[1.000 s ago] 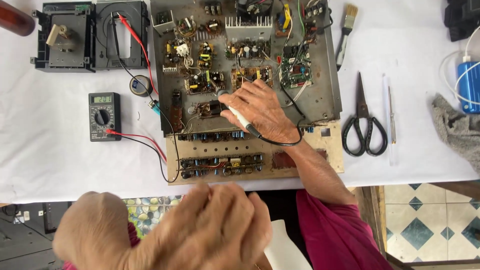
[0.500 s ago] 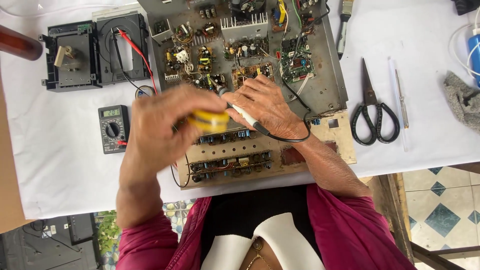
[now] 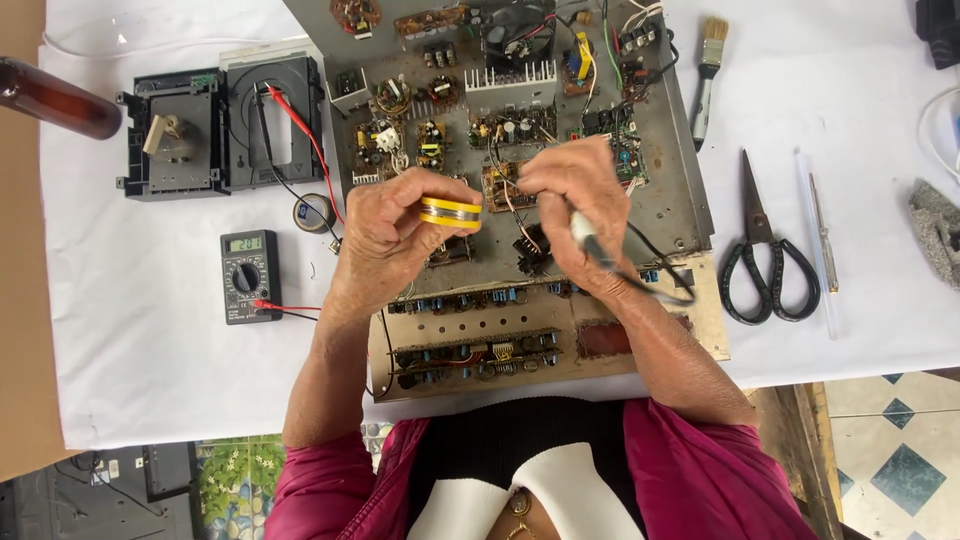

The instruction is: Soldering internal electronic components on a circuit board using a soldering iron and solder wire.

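Both hands hover over the open chassis (image 3: 660, 200): left hand (image 3: 385, 235) pinches a yellow tape roll (image 3: 450, 213), right hand (image 3: 570, 205) grips a soldering iron (image 3: 585, 232); scissors (image 3: 765, 255) lie right, multimeter (image 3: 250, 275) left.

multimeter (image 3: 250, 276) | small grey-green rectangular screen | on white cloth, left

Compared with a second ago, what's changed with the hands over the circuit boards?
The left hand came up from near the body to the chassis, bringing a yellow solder spool. The right hand lifted slightly, its fingers now beside the spool. It still holds the soldering iron. Multimeter and scissors stayed put.
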